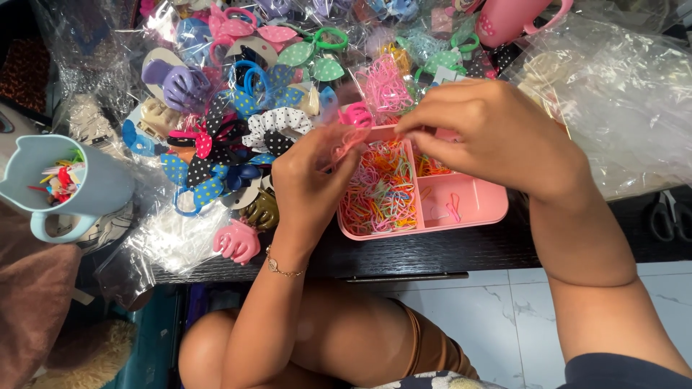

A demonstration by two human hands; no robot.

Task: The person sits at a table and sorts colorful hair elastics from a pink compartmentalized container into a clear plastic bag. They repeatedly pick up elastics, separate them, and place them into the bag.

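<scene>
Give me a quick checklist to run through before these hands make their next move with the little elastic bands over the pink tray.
1. Pink compartment tray fully on the dark table: ok, though close to the front edge.
2. Left hand pinching pink elastic bands: ok.
3. Right hand over the tray: ok; what its fingertips hold, cannot tell.
4. Large compartment with mixed elastic bands has room: not ok, nearly full.
5. Small front compartment has room: ok, few bands.
6. Scissors out of the way: ok.
</scene>
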